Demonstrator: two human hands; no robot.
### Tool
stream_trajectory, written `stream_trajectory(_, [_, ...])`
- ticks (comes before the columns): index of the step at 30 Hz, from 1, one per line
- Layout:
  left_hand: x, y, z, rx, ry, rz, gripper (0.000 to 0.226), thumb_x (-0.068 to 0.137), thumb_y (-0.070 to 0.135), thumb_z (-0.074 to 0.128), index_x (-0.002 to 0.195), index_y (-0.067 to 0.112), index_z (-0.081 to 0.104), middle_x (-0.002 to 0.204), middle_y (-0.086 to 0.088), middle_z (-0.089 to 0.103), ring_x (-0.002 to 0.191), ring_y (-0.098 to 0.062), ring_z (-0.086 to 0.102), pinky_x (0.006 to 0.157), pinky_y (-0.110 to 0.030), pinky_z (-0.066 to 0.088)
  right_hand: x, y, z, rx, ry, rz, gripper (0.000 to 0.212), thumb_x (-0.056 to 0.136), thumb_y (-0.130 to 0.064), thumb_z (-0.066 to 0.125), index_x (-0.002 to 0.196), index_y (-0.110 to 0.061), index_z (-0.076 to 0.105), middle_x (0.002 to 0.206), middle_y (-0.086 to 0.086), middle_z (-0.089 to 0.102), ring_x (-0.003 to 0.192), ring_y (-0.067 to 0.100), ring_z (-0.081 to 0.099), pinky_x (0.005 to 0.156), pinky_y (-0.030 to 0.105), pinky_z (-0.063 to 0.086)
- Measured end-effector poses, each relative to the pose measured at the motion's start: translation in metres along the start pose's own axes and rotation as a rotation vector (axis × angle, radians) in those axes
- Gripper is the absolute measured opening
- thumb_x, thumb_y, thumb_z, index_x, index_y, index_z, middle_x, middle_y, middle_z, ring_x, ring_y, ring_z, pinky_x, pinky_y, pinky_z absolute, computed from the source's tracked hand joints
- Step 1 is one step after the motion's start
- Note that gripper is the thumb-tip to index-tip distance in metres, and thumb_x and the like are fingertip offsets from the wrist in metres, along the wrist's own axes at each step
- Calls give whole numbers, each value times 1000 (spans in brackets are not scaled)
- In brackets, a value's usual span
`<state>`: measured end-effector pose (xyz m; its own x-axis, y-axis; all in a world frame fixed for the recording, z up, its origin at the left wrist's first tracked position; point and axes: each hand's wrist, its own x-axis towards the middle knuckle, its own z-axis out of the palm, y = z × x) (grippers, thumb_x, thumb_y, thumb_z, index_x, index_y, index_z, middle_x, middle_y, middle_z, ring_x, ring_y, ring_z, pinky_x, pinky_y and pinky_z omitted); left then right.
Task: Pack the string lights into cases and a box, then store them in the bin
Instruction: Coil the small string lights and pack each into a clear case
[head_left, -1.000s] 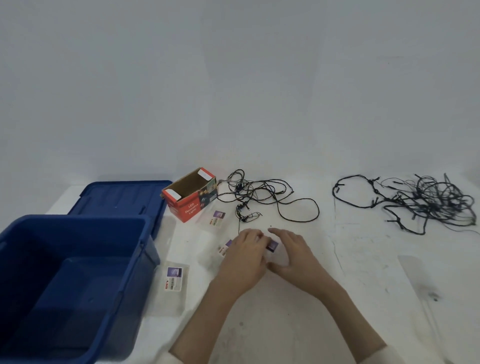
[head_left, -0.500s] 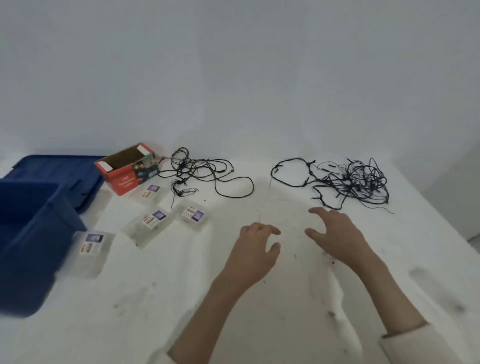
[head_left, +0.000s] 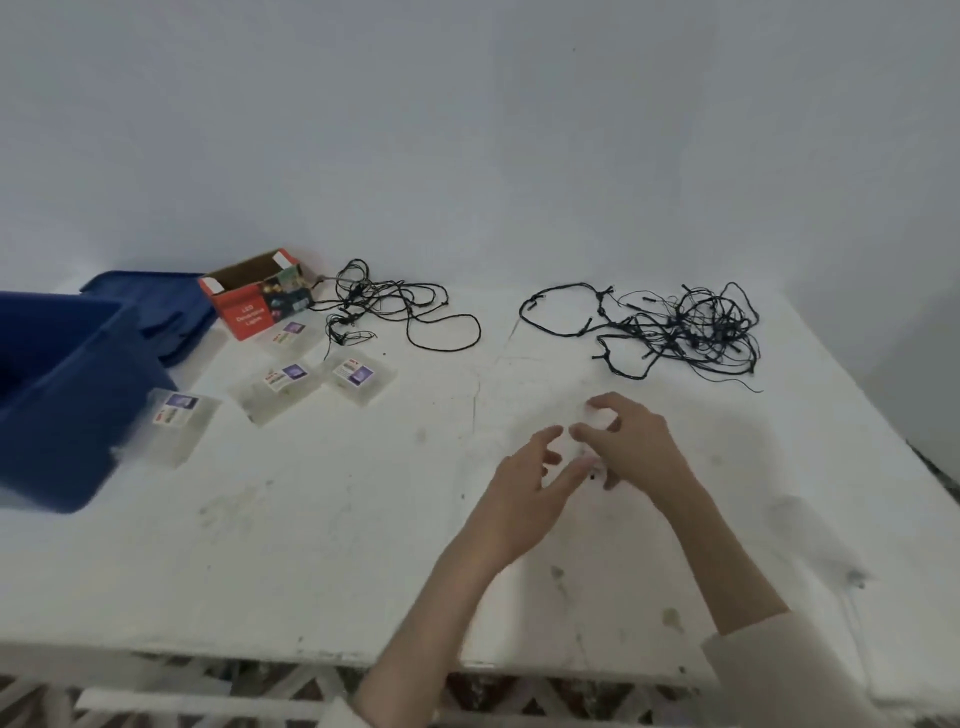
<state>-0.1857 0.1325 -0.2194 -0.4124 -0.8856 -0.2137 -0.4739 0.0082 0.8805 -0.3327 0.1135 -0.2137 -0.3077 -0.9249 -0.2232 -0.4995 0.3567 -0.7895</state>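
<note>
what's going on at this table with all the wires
A person is packing string lights. The left hand and right hand meet over the middle of the table; whether they hold anything is too blurred to tell. A small tangle and a big tangle lie loose at the back, not yet packed. Four cases and an open box sit to the left, by the bin and its lid.

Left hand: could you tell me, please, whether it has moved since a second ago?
Yes: the left hand has gone right, away from the clear cases.
</note>
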Motion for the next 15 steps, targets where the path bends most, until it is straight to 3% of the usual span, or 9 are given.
stream_trajectory(3, [-13, 16, -9, -158, 52, 58, 39, 90, 44, 54, 127, 32, 48, 104, 3, 67, 81, -9, 66, 71, -19, 51, -18, -15, -8, 375, -46, -40, 32, 82, -21, 67, 111, -15, 55, 83, 15, 59, 49, 21, 60, 46, 28, 51])
stream_trajectory(6, [-27, 34, -31, -250, 53, 125, 27, 94, 27, 54, 116, 14, 62, 87, -3, 69, 60, -12, 61, 60, -21, 50, -37, -27, -21, 679, -140, -27, 32, 82, -20, 69, 107, -10, 53, 87, 19, 58, 54, 20, 56, 43, 24, 45])
stream_trajectory(10, [-41, 55, -61, -298, -2, 207, 25, 93, 24, 52, 105, 11, 69, 72, -2, 64, 50, -12, 43, 53, -21, 38, -58, -34, -41, 983, -362, -18, 32, 68, -24, 68, 97, -10, 68, 71, 5, 58, 50, 11, 50, 44, 18, 39])
stream_trajectory(13, [-40, 61, -71, -325, 173, 242, 24, 92, 24, 52, 102, 16, 72, 55, 6, 48, 47, -10, 34, 48, -20, 31, -68, -39, -41, 1275, -411, 117, 28, 69, -20, 67, 92, -5, 70, 69, 6, 61, 47, 10, 55, 43, 15, 47])
stream_trajectory(15, [-37, 62, -68, -273, 290, 283, 22, 95, 23, 50, 102, 23, 70, 56, 10, 48, 50, -9, 39, 51, -16, 35, -75, -45, -35, 1520, -486, 222, 40, 57, -10, 81, 91, 6, 69, 75, 14, 65, 53, 15, 64, 47, 18, 53])
